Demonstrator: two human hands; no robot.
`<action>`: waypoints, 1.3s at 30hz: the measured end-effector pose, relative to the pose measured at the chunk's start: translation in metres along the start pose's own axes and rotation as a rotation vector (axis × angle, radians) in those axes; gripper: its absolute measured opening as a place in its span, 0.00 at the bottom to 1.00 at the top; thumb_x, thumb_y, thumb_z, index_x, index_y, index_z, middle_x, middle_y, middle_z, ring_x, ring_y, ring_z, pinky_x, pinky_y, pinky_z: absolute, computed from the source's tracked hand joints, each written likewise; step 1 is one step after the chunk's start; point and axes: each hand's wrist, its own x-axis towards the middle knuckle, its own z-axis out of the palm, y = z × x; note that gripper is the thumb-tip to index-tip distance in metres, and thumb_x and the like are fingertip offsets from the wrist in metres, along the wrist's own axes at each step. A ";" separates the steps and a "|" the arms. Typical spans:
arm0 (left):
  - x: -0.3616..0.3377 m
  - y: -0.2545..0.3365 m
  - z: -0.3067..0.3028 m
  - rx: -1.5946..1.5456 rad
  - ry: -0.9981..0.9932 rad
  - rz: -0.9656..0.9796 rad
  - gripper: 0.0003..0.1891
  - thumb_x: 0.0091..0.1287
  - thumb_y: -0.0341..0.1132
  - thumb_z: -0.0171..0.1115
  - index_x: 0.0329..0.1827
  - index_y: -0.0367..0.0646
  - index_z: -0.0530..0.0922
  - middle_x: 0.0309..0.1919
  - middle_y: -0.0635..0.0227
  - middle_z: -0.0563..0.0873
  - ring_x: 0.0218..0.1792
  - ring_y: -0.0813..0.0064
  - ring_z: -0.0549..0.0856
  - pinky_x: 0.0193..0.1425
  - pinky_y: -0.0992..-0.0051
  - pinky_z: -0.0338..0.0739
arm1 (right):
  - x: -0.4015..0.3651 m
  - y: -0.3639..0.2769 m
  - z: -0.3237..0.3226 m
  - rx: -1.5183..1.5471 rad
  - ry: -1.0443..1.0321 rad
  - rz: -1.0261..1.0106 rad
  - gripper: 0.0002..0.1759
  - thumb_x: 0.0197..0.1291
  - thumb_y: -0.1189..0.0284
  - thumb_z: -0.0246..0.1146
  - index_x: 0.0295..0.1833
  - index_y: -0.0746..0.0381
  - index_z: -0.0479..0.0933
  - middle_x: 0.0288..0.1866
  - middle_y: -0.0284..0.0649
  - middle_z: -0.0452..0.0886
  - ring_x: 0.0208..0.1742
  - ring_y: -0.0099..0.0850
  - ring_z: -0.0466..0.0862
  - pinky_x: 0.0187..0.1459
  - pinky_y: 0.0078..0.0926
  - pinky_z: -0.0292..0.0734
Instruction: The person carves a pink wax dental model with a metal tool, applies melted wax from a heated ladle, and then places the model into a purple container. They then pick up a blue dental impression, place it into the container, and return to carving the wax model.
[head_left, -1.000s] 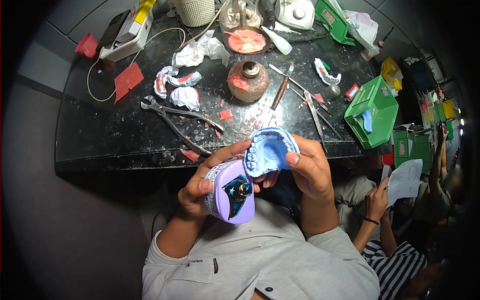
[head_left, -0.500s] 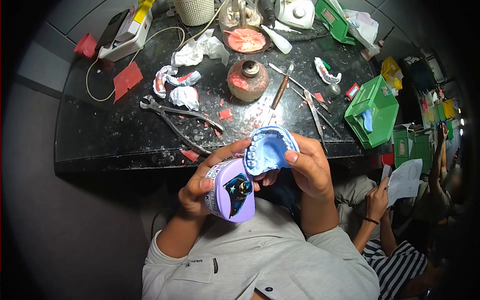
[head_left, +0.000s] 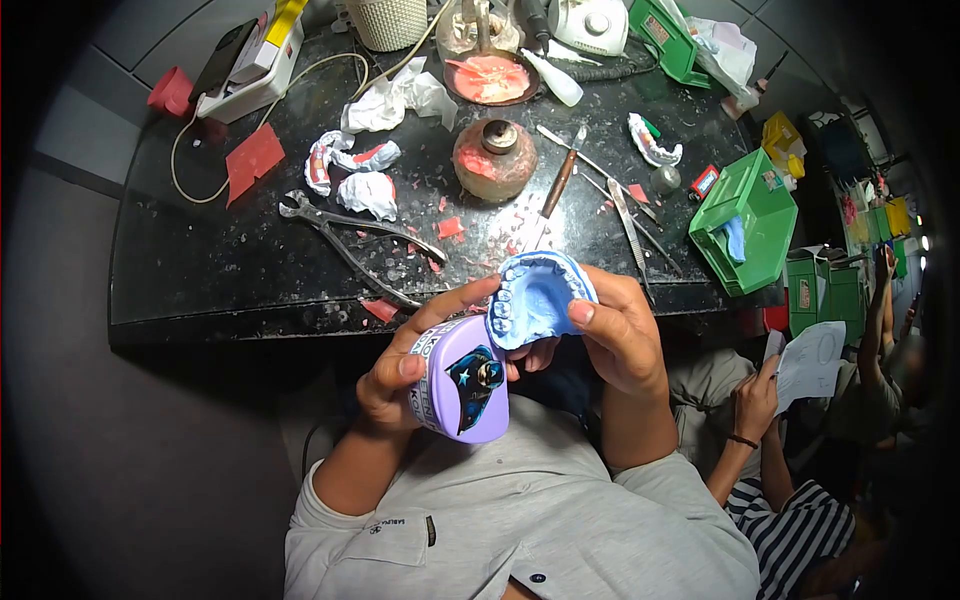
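Note:
My left hand (head_left: 392, 378) is closed round a purple case (head_left: 455, 392) shaped like a retainer box, with a caped cartoon figure on its lid and lettering on its side. In my right hand (head_left: 622, 335) is a blue dental model (head_left: 545, 298), its row of teeth and palate facing me, the thumb pressed on its right rim. The model's lower left edge meets or nearly meets the top of the case. My left index finger reaches to the model's left side. Some right-hand fingertips show beneath the model; the rest are hidden.
On the black bench (head_left: 200, 270) lie pliers (head_left: 345, 235), a brown-handled knife (head_left: 562, 185), tweezers (head_left: 630, 235), wax pieces and white models (head_left: 365, 195). A round burner (head_left: 495, 160) stands mid-bench. Right are a green bin (head_left: 745, 225) and another person's hand (head_left: 755, 405) with paper.

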 end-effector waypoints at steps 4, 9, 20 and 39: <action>0.000 -0.001 -0.001 0.002 -0.001 0.004 0.52 0.55 0.49 0.67 0.79 0.28 0.58 0.62 0.37 0.78 0.51 0.52 0.88 0.62 0.61 0.82 | 0.000 0.000 0.001 0.004 0.002 -0.001 0.26 0.73 0.65 0.56 0.64 0.77 0.73 0.39 0.46 0.87 0.35 0.27 0.86 0.38 0.21 0.83; 0.001 -0.001 0.000 0.008 0.003 0.017 0.51 0.55 0.50 0.67 0.79 0.28 0.58 0.61 0.37 0.78 0.51 0.52 0.88 0.61 0.62 0.82 | 0.001 -0.001 0.002 0.004 0.002 -0.004 0.26 0.73 0.65 0.56 0.64 0.77 0.73 0.39 0.46 0.87 0.34 0.27 0.86 0.37 0.21 0.83; 0.001 0.002 0.002 0.029 0.001 -0.005 0.51 0.55 0.51 0.66 0.78 0.27 0.59 0.61 0.37 0.79 0.50 0.53 0.88 0.61 0.62 0.82 | 0.000 -0.001 0.002 -0.011 0.010 0.005 0.26 0.73 0.64 0.57 0.63 0.77 0.74 0.39 0.45 0.87 0.34 0.27 0.86 0.37 0.21 0.83; 0.003 0.001 0.001 0.060 0.028 0.022 0.52 0.55 0.51 0.67 0.78 0.25 0.57 0.59 0.38 0.80 0.51 0.55 0.89 0.61 0.63 0.82 | -0.002 -0.001 0.001 -0.089 0.019 -0.006 0.23 0.72 0.67 0.62 0.62 0.74 0.76 0.40 0.41 0.86 0.35 0.23 0.85 0.39 0.20 0.82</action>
